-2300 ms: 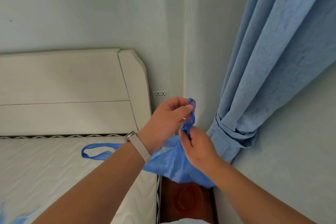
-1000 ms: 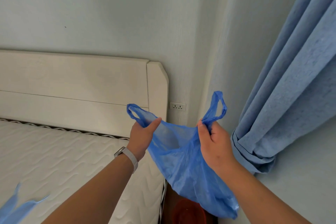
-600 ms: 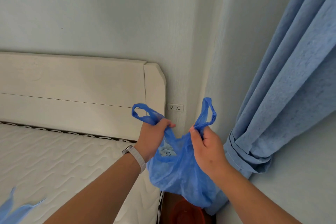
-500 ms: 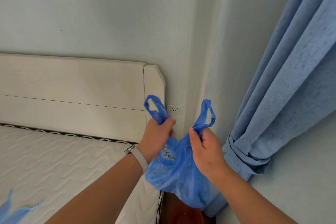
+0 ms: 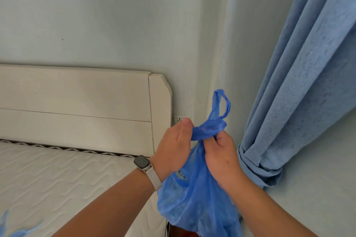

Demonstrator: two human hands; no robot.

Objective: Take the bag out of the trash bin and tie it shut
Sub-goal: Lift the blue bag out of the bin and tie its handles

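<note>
The blue bag (image 5: pixel 194 198) hangs clear of any bin, both hands, left (image 5: pixel 173 146) and right (image 5: pixel 221 156), pinching its handles crossed at 12 o'clock; knot apparently not yet cinched.

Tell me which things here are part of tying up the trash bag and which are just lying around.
Part of the job:
blue bag
its handle loop
left hand
right hand

Just around:
curtain
headboard
mattress
wall socket
blue scrap on the mattress
wristwatch

Pale wall (image 5: pixel 107 15), cream headboard (image 5: pixel 77 106), white mattress (image 5: pixel 57 175), blue curtain (image 5: pixel 300 82), probably daylight
</note>
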